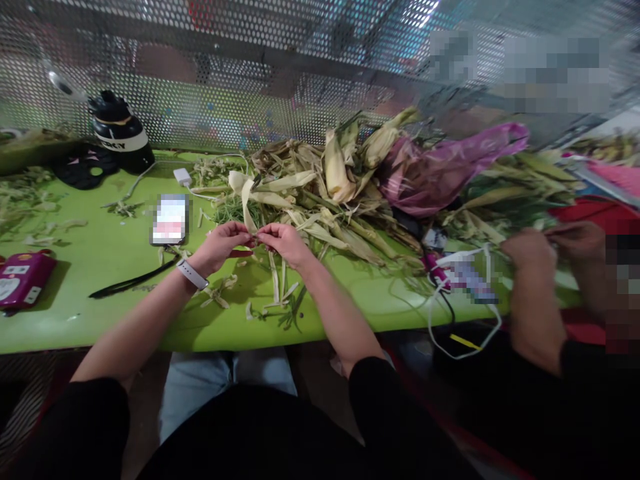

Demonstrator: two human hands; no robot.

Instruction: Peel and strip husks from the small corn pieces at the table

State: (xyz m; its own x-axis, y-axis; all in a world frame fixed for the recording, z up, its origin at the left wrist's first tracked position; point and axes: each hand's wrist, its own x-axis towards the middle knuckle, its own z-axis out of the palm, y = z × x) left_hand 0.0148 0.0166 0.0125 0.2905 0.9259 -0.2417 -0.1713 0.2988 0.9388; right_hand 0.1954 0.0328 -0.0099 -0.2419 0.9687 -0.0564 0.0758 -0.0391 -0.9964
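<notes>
Near the middle of the green table, my left hand (224,245) and my right hand (285,244) meet fingertip to fingertip, both closed in a pinch. Between them is a pale corn husk strip (247,205), its free end curling up above the fingers. The exact spot where the fingertips grip it is partly hidden. Just beyond my hands lies a heap of dry corn husks (345,227), with thin green shreds (235,212) at its near left. Small husk scraps (220,291) are scattered on the table below my hands.
Left of my hands lie a phone (170,219), a black strap (135,277) and a purple device (27,281). A dark bottle (120,137) stands behind. At right are a purple plastic bag (445,170), a white cable (431,327) and a co-worker's hands (533,250). Perforated metal (225,67) borders the back.
</notes>
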